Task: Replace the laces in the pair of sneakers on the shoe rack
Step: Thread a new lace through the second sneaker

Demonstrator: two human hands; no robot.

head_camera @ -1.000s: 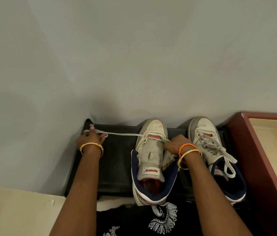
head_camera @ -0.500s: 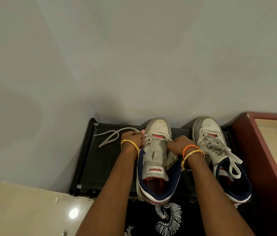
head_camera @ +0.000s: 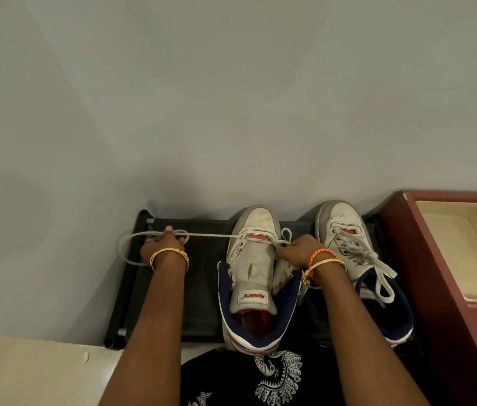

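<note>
Nearest the camera: black shirt w/ white peacock print, at bottom centre. Both forearms reach fwd over it toward a black shoe rack set against a grey wall.

On the rack, two white high-top sneakers w/ navy lining, toes to the wall. Left sneaker is mostly unlaced, tongue flopped back w/ a red-lettered label, collar hanging over the rack's front edge. Right sneaker sits just beside it, fully laced w/ a tied bow.

Right hand, orange thread band + gold bangle at the wrist, sits btwn the two sneakers; fingers curl and pinch the white lace at the left sneaker's front eyelets. A short lace end sticks up just past the knuckles.

Left hand, gold bangle at the wrist, is well out to the left over the rack's far corner, fingers closed round the same lace. Lace runs taut from the eyelets to this hand, then loops loosely out past the rack's left rail and back under the wrist.

Right edge: maroon cabinet w/ a cream tray on top
</note>
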